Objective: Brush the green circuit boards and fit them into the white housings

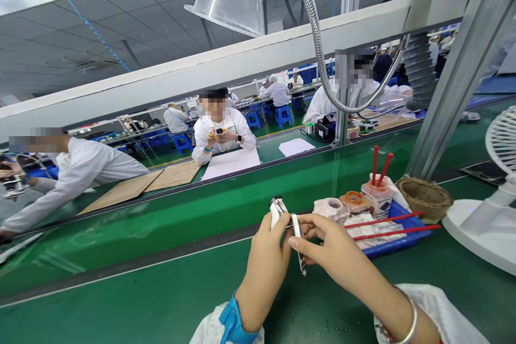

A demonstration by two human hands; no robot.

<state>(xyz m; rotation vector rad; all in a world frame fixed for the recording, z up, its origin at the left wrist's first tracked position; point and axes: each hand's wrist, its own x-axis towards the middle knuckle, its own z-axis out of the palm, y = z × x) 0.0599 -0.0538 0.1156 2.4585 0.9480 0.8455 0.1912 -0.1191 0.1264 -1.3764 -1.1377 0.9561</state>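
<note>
Two hands, both ours, nearly shut: our left hand (264, 269) holds a white tube (278, 212), our right hand (336, 247) pinches a metal strip (299, 236); four red sticks (382, 220) and a blue tray (397, 244) sit beside.

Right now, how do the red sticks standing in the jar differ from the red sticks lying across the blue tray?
The standing red sticks rise steeply from a small jar, while the lying red sticks stretch almost flat across the blue tray. The standing pair show only their upper parts; the lying pair show much more length. Both are thin, red pairs.
</note>
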